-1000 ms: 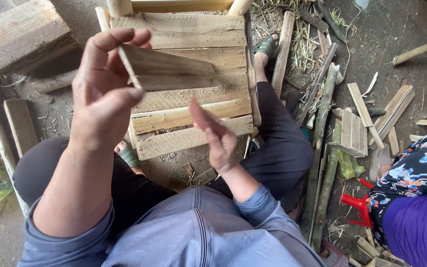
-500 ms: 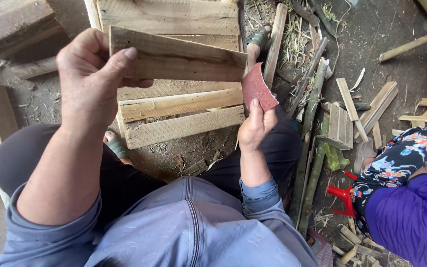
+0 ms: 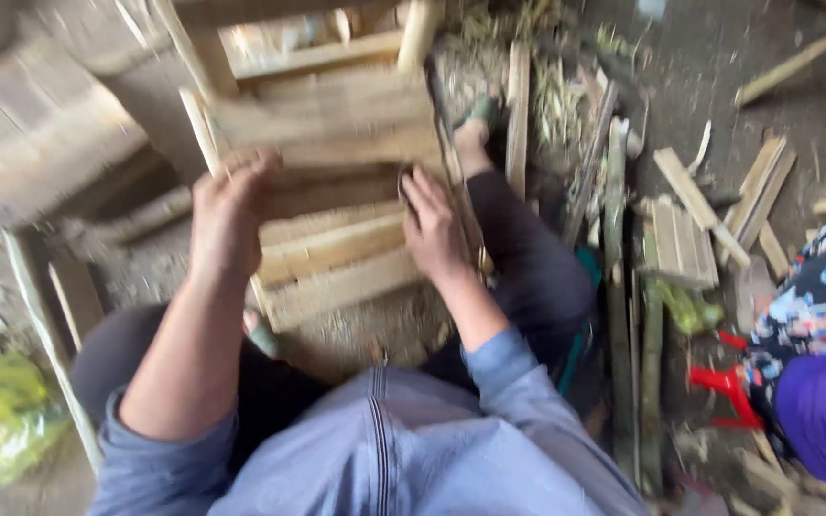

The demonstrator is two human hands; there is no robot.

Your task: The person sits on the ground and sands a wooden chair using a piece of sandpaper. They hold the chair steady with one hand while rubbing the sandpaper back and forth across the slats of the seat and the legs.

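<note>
Both hands press a slat (image 3: 336, 196) onto the slatted frame (image 3: 336, 258) between the knees — left hand (image 3: 227, 215) gripping its left end, right hand (image 3: 432, 225) curled over its right end. Bamboo offcuts (image 3: 690, 229) lie nearby.

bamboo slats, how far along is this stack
Done: several flat slats already lie stacked between the person's knees. In hand: the left hand and right hand press down on the stack, on a slat near its top; the picture is too blurred to show the grip. Left: uncut bamboo poles and loose offcuts lie at the right.
</note>
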